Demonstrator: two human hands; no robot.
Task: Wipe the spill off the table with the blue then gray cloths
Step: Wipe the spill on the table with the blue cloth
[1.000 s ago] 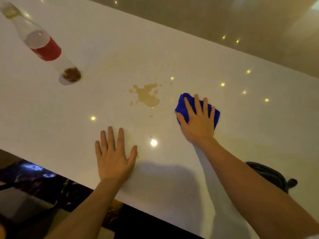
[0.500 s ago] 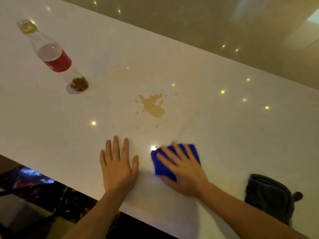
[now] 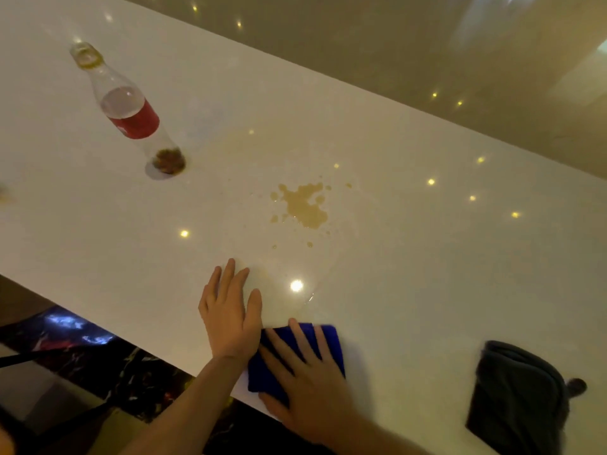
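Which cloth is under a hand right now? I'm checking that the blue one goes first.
The blue cloth by the table's near edge: the right hand lies flat on it. The gray cloth sits untouched, farther right.

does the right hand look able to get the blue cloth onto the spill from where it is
Probably yes. The right hand lies flat on the blue cloth near the table's front edge, and only bare tabletop lies between it and the spill. The left hand sits off to the side.
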